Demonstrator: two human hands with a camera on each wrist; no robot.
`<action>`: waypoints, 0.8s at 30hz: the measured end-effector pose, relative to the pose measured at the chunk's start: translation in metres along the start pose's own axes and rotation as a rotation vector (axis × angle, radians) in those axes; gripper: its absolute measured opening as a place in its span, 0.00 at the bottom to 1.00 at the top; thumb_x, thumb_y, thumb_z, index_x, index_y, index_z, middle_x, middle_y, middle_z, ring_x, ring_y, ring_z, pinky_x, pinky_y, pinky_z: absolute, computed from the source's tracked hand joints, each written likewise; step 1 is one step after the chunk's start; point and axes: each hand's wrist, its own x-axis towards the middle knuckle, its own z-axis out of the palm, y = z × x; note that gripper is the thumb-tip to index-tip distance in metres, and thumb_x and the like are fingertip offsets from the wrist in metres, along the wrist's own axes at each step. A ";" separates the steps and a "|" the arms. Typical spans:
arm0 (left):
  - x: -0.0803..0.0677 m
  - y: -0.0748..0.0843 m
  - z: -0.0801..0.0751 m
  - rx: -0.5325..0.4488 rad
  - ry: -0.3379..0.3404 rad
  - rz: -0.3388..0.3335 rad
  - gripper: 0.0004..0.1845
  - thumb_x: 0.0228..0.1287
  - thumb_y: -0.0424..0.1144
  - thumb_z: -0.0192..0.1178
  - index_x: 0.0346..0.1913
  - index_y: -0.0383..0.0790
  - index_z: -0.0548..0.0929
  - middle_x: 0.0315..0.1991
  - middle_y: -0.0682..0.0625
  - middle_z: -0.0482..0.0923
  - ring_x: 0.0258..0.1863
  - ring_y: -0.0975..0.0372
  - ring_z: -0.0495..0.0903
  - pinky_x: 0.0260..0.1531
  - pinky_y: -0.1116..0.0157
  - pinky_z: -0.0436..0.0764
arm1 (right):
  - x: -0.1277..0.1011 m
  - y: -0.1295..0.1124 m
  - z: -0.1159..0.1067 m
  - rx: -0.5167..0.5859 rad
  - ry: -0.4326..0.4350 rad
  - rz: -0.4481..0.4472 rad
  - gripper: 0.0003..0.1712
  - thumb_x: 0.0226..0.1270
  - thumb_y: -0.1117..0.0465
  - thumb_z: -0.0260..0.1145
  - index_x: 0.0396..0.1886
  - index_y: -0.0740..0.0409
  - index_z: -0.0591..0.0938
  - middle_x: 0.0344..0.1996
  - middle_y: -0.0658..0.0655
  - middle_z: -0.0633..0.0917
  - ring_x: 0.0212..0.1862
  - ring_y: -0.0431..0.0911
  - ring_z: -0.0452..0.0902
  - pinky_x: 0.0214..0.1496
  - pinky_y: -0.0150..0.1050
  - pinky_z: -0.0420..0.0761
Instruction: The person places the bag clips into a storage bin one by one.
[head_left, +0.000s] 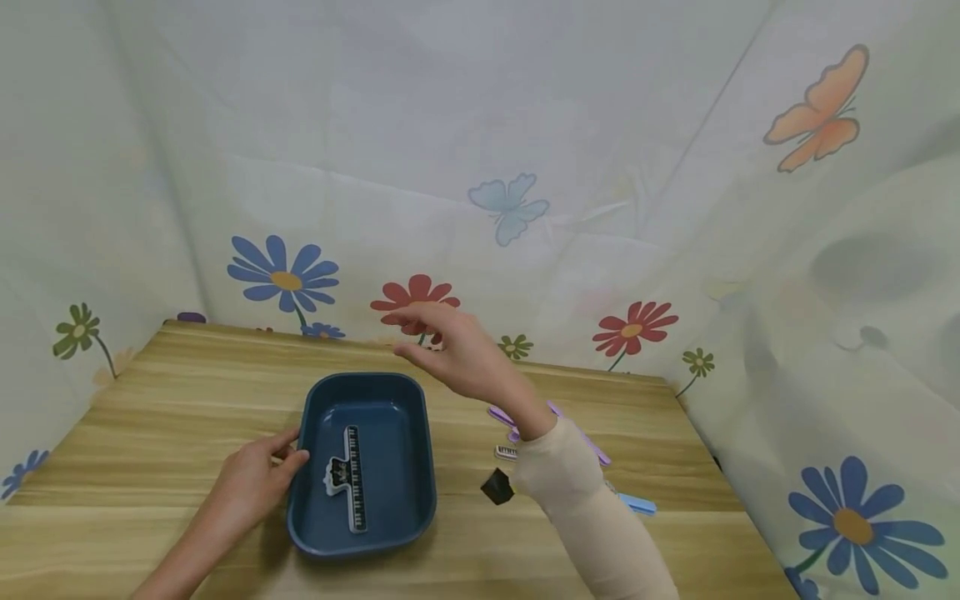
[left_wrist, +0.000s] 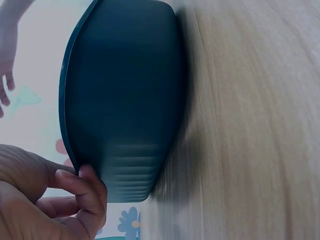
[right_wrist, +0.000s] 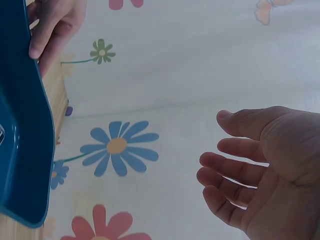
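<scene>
A dark blue rectangular tray (head_left: 397, 467) sits on the wooden table (head_left: 187, 400). Inside it lies a long clip printed with piano keys (head_left: 352, 477). My left hand (head_left: 258, 479) grips the tray's left rim, thumb on the edge; the left wrist view shows curled fingers (left_wrist: 85, 192) against the tray's wall (left_wrist: 125, 100). My right hand (head_left: 450, 350) hovers above the tray's far right corner with fingers spread and nothing in it. The right wrist view shows that empty palm (right_wrist: 260, 170) and the tray's corner (right_wrist: 20, 140).
Right of the tray lie a black clip (head_left: 497, 486), a small piano-key clip (head_left: 506, 452), purple clips (head_left: 592, 450) and a light blue clip (head_left: 637, 503), partly hidden by my right forearm. Flowered cloth walls (head_left: 525, 167) close the table at the back and both sides.
</scene>
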 end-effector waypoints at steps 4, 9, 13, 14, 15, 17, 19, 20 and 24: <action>0.000 0.001 -0.001 0.010 0.005 0.005 0.25 0.72 0.34 0.63 0.63 0.17 0.75 0.37 0.42 0.84 0.31 0.58 0.82 0.30 0.60 0.76 | -0.008 0.009 -0.008 -0.015 0.012 0.018 0.24 0.72 0.60 0.71 0.66 0.56 0.81 0.49 0.52 0.86 0.50 0.43 0.79 0.49 0.39 0.80; 0.000 0.002 -0.001 0.015 -0.002 0.001 0.25 0.72 0.34 0.63 0.63 0.17 0.75 0.37 0.43 0.83 0.30 0.59 0.80 0.30 0.60 0.75 | -0.020 0.022 -0.016 -0.019 0.038 0.063 0.25 0.72 0.60 0.71 0.67 0.58 0.81 0.53 0.54 0.86 0.51 0.46 0.80 0.50 0.43 0.81; 0.000 0.002 -0.001 0.019 -0.007 0.001 0.25 0.72 0.34 0.63 0.63 0.18 0.75 0.36 0.44 0.83 0.29 0.60 0.79 0.29 0.60 0.74 | -0.031 0.033 -0.023 -0.016 0.074 0.085 0.24 0.71 0.62 0.71 0.65 0.63 0.81 0.55 0.58 0.86 0.52 0.52 0.81 0.51 0.49 0.82; 0.000 0.002 -0.001 0.020 -0.005 0.003 0.25 0.72 0.34 0.63 0.63 0.18 0.75 0.36 0.44 0.83 0.29 0.60 0.79 0.30 0.60 0.74 | -0.033 0.035 -0.025 -0.018 0.081 0.089 0.24 0.71 0.62 0.71 0.64 0.64 0.81 0.55 0.59 0.85 0.52 0.52 0.81 0.51 0.50 0.82; 0.000 0.002 -0.001 0.021 -0.004 0.004 0.25 0.72 0.34 0.63 0.63 0.18 0.76 0.36 0.44 0.83 0.29 0.60 0.79 0.30 0.60 0.74 | -0.036 0.038 -0.027 -0.020 0.087 0.090 0.24 0.71 0.63 0.71 0.64 0.64 0.81 0.56 0.60 0.85 0.53 0.53 0.81 0.51 0.51 0.82; 0.000 0.002 -0.001 0.023 -0.001 0.005 0.25 0.72 0.34 0.63 0.63 0.18 0.76 0.36 0.44 0.82 0.29 0.60 0.79 0.30 0.60 0.74 | -0.041 0.044 -0.031 -0.021 0.096 0.096 0.24 0.72 0.63 0.70 0.64 0.64 0.81 0.56 0.61 0.85 0.53 0.54 0.81 0.51 0.53 0.82; 0.000 0.002 -0.001 0.023 -0.001 0.004 0.25 0.72 0.34 0.63 0.63 0.18 0.75 0.36 0.44 0.82 0.29 0.61 0.79 0.29 0.60 0.74 | -0.046 0.048 -0.034 -0.019 0.102 0.106 0.24 0.72 0.63 0.70 0.65 0.64 0.81 0.57 0.62 0.84 0.53 0.55 0.81 0.51 0.53 0.82; 0.001 0.002 -0.001 0.022 -0.002 0.002 0.25 0.72 0.34 0.63 0.63 0.18 0.75 0.36 0.44 0.82 0.29 0.61 0.79 0.29 0.61 0.73 | -0.049 0.050 -0.036 -0.019 0.104 0.114 0.23 0.72 0.63 0.70 0.64 0.64 0.81 0.57 0.62 0.84 0.53 0.55 0.81 0.51 0.53 0.82; 0.001 0.002 0.000 0.020 -0.007 -0.006 0.25 0.72 0.34 0.63 0.64 0.18 0.75 0.36 0.44 0.82 0.29 0.60 0.80 0.29 0.61 0.73 | -0.060 0.059 -0.041 -0.008 0.113 0.145 0.23 0.73 0.63 0.70 0.65 0.64 0.81 0.57 0.62 0.84 0.52 0.56 0.81 0.52 0.53 0.81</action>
